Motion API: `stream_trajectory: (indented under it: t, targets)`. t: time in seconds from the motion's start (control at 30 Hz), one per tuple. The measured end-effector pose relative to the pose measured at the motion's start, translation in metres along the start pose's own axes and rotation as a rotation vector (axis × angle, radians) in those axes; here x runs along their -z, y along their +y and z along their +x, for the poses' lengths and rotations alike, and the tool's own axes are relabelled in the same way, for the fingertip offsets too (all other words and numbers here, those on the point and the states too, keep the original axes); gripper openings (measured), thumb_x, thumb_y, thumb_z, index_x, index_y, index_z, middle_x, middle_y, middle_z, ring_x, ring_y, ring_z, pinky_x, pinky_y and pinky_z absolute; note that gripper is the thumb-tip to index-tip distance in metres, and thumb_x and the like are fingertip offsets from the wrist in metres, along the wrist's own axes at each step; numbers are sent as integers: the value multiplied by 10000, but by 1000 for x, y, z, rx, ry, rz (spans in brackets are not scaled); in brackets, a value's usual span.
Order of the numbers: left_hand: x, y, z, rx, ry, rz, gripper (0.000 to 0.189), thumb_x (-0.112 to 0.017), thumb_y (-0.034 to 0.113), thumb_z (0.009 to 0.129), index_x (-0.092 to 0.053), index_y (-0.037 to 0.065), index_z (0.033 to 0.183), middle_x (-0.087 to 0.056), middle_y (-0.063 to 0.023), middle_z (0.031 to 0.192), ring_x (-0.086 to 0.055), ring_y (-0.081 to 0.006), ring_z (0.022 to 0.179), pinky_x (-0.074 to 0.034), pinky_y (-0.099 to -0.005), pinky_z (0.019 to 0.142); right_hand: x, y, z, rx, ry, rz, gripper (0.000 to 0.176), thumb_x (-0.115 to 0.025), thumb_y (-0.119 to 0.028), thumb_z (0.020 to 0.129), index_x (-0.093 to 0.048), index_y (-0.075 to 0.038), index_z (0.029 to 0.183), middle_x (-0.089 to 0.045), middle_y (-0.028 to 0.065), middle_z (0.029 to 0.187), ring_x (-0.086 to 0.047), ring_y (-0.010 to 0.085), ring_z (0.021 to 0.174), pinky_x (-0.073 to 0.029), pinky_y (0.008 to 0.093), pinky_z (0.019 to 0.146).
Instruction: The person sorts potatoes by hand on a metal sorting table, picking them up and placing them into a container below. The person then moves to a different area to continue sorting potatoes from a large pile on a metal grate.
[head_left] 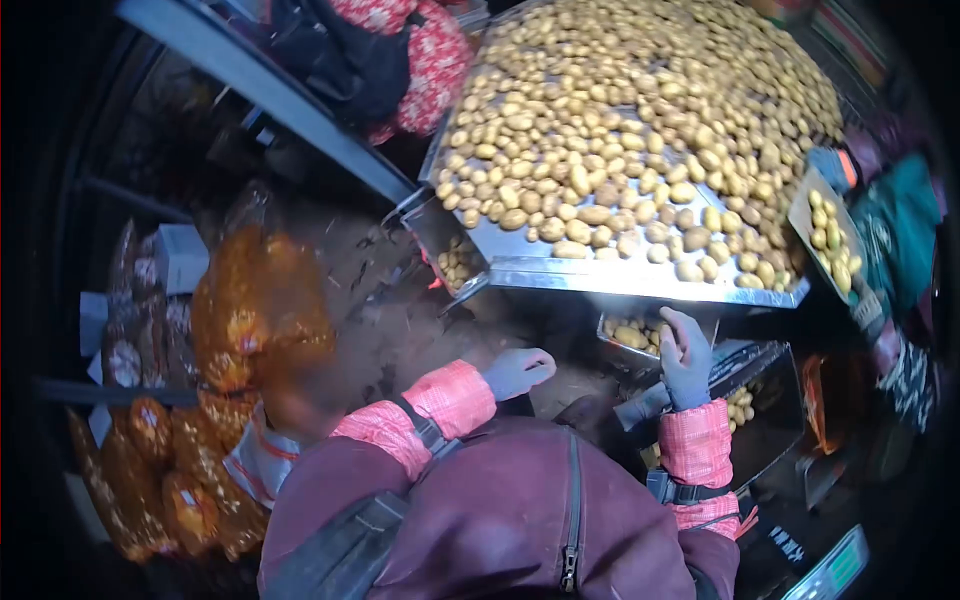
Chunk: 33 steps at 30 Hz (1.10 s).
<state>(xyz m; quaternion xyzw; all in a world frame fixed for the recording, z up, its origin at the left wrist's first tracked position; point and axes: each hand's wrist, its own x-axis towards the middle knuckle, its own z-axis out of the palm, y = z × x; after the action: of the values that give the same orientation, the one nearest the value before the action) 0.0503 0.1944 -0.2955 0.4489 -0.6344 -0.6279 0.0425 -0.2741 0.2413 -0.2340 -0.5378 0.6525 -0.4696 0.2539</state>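
My left hand (517, 373), in a grey glove, hovers in front of my body with its fingers curled together and nothing visible in them. My right hand (687, 360), gloved the same way, is raised near the front edge of the metal sorting table (600, 275). Its fingers are bent and partly apart, and I see no object in it. Just left of that hand, below the table edge, sits a small container of potatoes (630, 335). Many loose potatoes (640, 120) cover the table, thinning toward its front edge.
At right, a person in green (895, 235) holds a tray of potatoes (830, 235). Another person in red patterned clothing (440, 65) stands at upper left. Filled orange mesh bags (260, 300) lie at left. A lit scale display (845, 565) is at lower right.
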Motion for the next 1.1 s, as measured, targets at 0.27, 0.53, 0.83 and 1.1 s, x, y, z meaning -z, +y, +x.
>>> stream_trajectory:
  t: [0.27, 0.53, 0.83, 1.1]
  targets:
    - [147, -50, -2, -434, 851, 964, 465, -693, 372, 895, -639, 50, 1226, -653, -181, 1121, -565, -402, 1147, -358, -540, 1111, -82, -47, 54, 263, -147, -273, 286, -692, -86, 867, -698, -47, 1150, -702, 191, 1122, -669, 388, 1034, -536, 462, 912]
    - [183, -94, 32, -173, 332, 1129, 366, -605, 434, 922, -689, 88, 1009, -673, -110, 981, -608, -325, 1068, -194, -607, 1203, -191, -75, 151, 332, -318, -763, 348, -700, -268, 877, -641, -130, 1191, -648, 147, 1062, -641, 358, 953, -507, 493, 815]
    - [180, -113, 36, -260, 395, 1067, 299, -632, 389, 913, -687, 101, 973, -659, -103, 935, -615, -325, 1039, -228, -618, 1192, -198, -110, 161, 14, -273, -746, 324, -743, -339, 825, -655, -145, 1069, -661, 116, 1007, -649, 347, 978, -523, 463, 826]
    - [180, -110, 37, -249, 396, 1063, 285, -631, 379, 910, -684, 105, 968, -654, -100, 938, -608, -306, 1048, -224, -609, 1194, -96, -44, 188, 107, 19, -1037, 527, -760, -271, 798, -636, -172, 1300, -660, 127, 1149, -618, 352, 1023, -502, 486, 882]
